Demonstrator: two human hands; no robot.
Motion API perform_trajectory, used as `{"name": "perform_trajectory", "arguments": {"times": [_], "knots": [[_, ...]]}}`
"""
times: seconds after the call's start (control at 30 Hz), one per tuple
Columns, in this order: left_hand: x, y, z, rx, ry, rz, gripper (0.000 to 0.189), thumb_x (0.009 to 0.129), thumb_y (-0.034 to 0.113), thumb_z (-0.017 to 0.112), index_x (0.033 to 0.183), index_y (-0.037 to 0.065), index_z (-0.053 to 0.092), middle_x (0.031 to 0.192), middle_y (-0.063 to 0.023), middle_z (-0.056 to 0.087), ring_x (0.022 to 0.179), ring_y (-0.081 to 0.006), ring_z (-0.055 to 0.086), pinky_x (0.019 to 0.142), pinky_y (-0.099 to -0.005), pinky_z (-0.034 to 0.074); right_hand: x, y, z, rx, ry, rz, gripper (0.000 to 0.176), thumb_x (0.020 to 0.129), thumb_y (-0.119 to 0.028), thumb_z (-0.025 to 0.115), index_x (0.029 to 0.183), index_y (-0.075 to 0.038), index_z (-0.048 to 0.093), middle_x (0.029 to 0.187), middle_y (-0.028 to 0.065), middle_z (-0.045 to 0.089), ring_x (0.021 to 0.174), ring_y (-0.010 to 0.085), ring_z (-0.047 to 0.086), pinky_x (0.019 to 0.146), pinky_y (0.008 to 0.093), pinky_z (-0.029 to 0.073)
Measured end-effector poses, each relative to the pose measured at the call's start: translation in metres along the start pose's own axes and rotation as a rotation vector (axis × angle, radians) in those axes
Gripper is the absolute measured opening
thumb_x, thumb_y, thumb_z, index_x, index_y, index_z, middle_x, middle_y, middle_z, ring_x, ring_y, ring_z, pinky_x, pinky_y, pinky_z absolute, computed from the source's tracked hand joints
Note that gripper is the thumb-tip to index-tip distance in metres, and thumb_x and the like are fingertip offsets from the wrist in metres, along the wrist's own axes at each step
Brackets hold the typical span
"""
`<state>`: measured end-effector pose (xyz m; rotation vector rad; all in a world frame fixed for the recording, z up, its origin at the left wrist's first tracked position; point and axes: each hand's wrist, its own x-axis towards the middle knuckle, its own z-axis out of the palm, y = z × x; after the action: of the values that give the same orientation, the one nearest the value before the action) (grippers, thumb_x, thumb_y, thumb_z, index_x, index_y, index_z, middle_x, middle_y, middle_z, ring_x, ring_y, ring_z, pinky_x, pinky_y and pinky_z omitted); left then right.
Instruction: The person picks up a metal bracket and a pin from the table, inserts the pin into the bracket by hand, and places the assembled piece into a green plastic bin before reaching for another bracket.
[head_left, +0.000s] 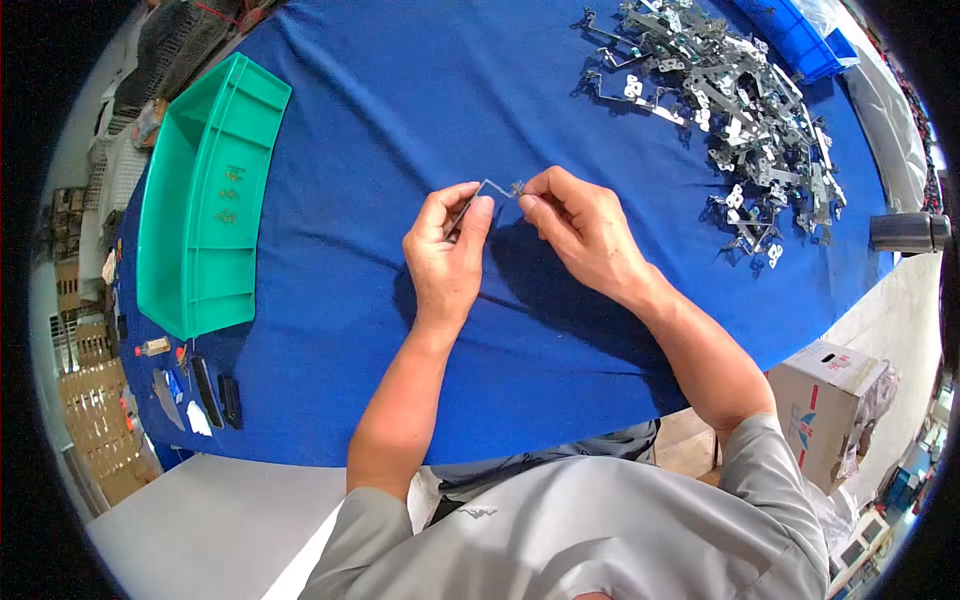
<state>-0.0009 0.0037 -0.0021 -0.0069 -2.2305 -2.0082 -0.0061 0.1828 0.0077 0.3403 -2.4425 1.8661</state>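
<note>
Over the middle of the blue cloth, my left hand (450, 245) grips a thin bent metal bracket (490, 186) between thumb and fingers. My right hand (580, 222) is closed in a pinch at the bracket's right end, where a small part sits close to the fingertips. Whether the right fingers hold that end or a separate tiny piece is too small to tell. A large heap of similar metal brackets (745, 110) lies at the upper right, apart from both hands.
A green plastic bin (225, 265) stands at the left of the blue cloth (350, 120). Near it lie a small bottle (153, 347) and black objects (207, 392). A blue bin (800, 40) is at the top right, a dark cylinder (908, 233) at the right edge, a cardboard box (815, 415) below.
</note>
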Motion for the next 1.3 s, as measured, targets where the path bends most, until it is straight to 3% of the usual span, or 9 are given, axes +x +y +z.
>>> {"name": "perform_trajectory", "arguments": {"times": [0.2,0.37,0.47,0.8,0.93,1.03,1.13,1.23,1.3], "knots": [[0.002,0.004,-0.002,-0.091,0.029,-0.057,0.021,0.1,0.016,0.068,0.114,0.001,0.068,0.089,-0.0026,0.069,0.065,-0.0024,0.055,0.051,-0.018,0.044,0.002,0.0,-0.003,-0.019,0.003,0.02,0.016,0.099,-0.015,0.063,0.097,0.001,0.064,0.068,0.0137,0.059,0.058,0.02,0.057,0.056,0.0374,0.046],[0.001,-0.004,-0.001,-0.014,0.001,0.016,0.02,0.1,0.015,0.069,0.113,0.001,0.069,0.091,-0.0029,0.071,0.064,-0.002,0.054,0.05,-0.0174,0.043,0.002,0.0,-0.002,-0.043,-0.021,0.022,0.014,0.097,-0.013,0.065,0.097,0.001,0.064,0.074,0.017,0.063,0.063,0.0292,0.063,0.06,0.0405,0.048],[0.0,0.0,0.001,-0.057,0.009,-0.027,0.019,0.094,0.008,0.076,0.109,-0.002,0.07,0.095,-0.0036,0.073,0.082,-0.0055,0.064,0.073,-0.0229,0.053,0.003,-0.005,-0.004,-0.131,-0.008,-0.025,0.012,0.096,-0.011,0.065,0.097,0.001,0.064,0.08,0.0188,0.066,0.071,0.0354,0.066,0.064,0.0429,0.05],[0.0,-0.008,0.004,0.081,0.036,0.101,0.02,0.09,0.007,0.079,0.107,0.0,0.072,0.087,-0.0008,0.072,0.073,-0.0028,0.06,0.066,-0.021,0.051,0.002,0.001,0.0,-0.058,0.022,-0.066,0.022,0.094,-0.008,0.066,0.114,0.001,0.061,0.092,0.0219,0.067,0.085,0.0405,0.068,0.075,0.0445,0.054],[-0.001,-0.004,0.004,0.181,-0.007,0.188,0.019,0.089,0.005,0.079,0.106,-0.001,0.073,0.087,-0.0013,0.071,0.073,-0.0034,0.059,0.066,-0.0203,0.049,0.004,0.004,-0.004,-0.169,0.017,-0.159,0.007,0.092,-0.007,0.066,0.093,0.001,0.066,0.083,0.0208,0.063,0.077,0.0397,0.064,0.069,0.0464,0.052],[-0.002,-0.003,0.003,0.21,-0.025,0.201,0.019,0.087,0.003,0.079,0.106,0.0,0.074,0.088,-0.0005,0.071,0.07,-0.0032,0.057,0.062,-0.0202,0.047,0.003,-0.001,-0.004,-0.208,0.036,-0.172,0.008,0.093,-0.005,0.064,0.099,-0.001,0.061,0.085,0.0198,0.061,0.08,0.0397,0.063,0.069,0.0466,0.05],[-0.004,0.005,0.0,0.319,-0.136,0.13,0.022,0.09,0.002,0.077,0.111,-0.001,0.074,0.097,-0.0024,0.072,0.083,-0.0072,0.064,0.076,-0.0225,0.052,0.003,0.001,0.0,-0.205,0.146,-0.231,0.011,0.095,-0.005,0.062,0.103,0.0,0.058,0.09,0.0194,0.06,0.083,0.04,0.062,0.071,0.047,0.051],[-0.001,0.007,0.002,0.322,-0.121,0.291,0.022,0.089,0.001,0.076,0.111,0.0,0.075,0.098,-0.0027,0.071,0.075,-0.0058,0.062,0.065,-0.0202,0.049,0.004,-0.005,-0.008,-0.168,0.155,-0.271,0.011,0.095,-0.006,0.062,0.104,-0.001,0.056,0.093,0.0189,0.059,0.085,0.0407,0.062,0.072,0.0484,0.052],[0.001,0.0,-0.004,0.14,-0.121,0.154,0.026,0.088,0.0,0.077,0.114,0.0,0.074,0.1,-0.0032,0.071,0.071,-0.0052,0.058,0.061,-0.0206,0.047,0.006,0.0,-0.004,-0.23,0.114,-0.405,0.011,0.094,0.0,0.063,0.103,0.0,0.057,0.095,0.0179,0.06,0.085,0.0373,0.063,0.072,0.0445,0.052]]}}
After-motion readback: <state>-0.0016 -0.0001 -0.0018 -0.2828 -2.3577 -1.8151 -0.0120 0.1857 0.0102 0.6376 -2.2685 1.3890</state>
